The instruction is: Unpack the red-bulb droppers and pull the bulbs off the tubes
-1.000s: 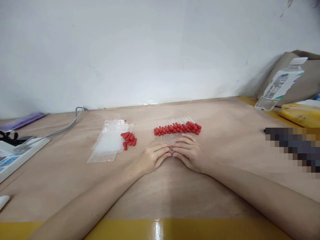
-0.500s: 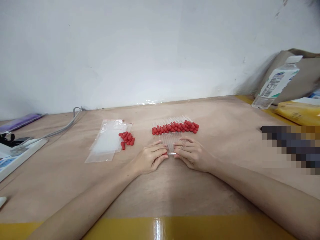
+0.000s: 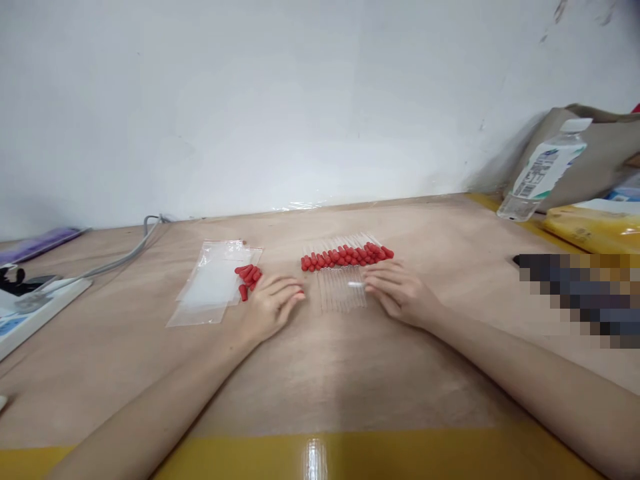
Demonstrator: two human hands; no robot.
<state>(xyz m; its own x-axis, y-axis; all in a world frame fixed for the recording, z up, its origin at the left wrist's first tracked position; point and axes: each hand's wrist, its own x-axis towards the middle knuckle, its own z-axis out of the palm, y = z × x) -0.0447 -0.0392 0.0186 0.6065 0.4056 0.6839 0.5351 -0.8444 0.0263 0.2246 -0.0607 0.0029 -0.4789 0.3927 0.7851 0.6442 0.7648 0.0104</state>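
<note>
My left hand (image 3: pixel 274 303) is curled, its thumb and fingertips pinching a red rubber bulb (image 3: pixel 301 292) that shows only as a sliver. Beside it lies a small pile of loose red bulbs (image 3: pixel 245 272), partly hidden by the fingers. My right hand (image 3: pixel 397 290) pinches a clear glass tube (image 3: pixel 356 285) whose end juts out leftward. Below that end, bare glass tubes (image 3: pixel 340 297) lie side by side on the table. Just behind them is a row of glass droppers with red bulbs (image 3: pixel 345 255), bulbs towards me.
Clear zip bags (image 3: pixel 205 287) lie left of the loose bulbs. A power strip (image 3: pixel 45 313) with a grey cable (image 3: pixel 133 255) and a purple packet (image 3: pixel 40 245) are at far left. At right stand a plastic bottle (image 3: pixel 543 170), a grey bag (image 3: pixel 595 157) and a yellow packet (image 3: pixel 590 223).
My hands have come apart: the left moved left towards the loose bulbs, the right moved right and slightly away with the tube. The bare tubes between them are more exposed.
</note>
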